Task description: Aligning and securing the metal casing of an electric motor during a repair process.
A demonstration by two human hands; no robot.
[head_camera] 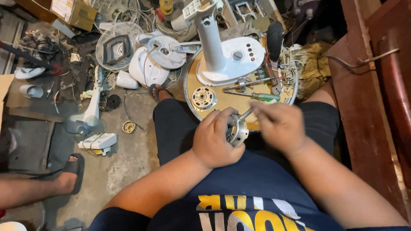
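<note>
My left hand (216,139) grips a round silver fan motor housing (237,130) over my lap. My right hand (280,124) pinches a thin metal shaft (247,113) that sticks out of the housing's top. Just beyond my hands is a round yellowish tray (222,100) resting near my knees. On it lie a second silver motor part (204,98), a green-handled screwdriver (257,96) and a white fan base with an upright column (227,57).
Fan grilles (117,45), white fan covers (150,62) and loose parts litter the concrete floor at left. Another person's foot in a black sandal (68,173) is at lower left. A reddish-brown wooden panel (368,107) runs along the right. Tangled wires (287,64) sit on the tray's right.
</note>
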